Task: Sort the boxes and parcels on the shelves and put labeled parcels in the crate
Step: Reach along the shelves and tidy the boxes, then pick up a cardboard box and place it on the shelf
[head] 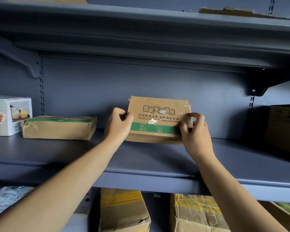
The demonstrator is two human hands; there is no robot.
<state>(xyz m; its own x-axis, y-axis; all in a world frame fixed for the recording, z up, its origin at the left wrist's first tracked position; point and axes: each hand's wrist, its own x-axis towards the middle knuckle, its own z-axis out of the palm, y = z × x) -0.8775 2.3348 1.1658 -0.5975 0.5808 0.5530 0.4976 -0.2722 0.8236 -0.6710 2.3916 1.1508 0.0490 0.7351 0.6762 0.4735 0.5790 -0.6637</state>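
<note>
I grip the box (pixel 158 120) with left hand (pixel 118 125) and right hand (pixel 194 129). No label shows. Sorting looks barely begun; no crate visible.

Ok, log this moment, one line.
left hand: grips brown green-banded cardboard box | right hand: grips it | box on grey metal shelf

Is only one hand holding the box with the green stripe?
No, the left hand and right hand each grip a side of the box.

Single wide-angle head view, close up, facing straight at the middle shelf (pixel 149 158). Underside of upper shelf (pixel 141 30) fills the top; lower boxes (pixel 124 213) at bottom edge.
</note>
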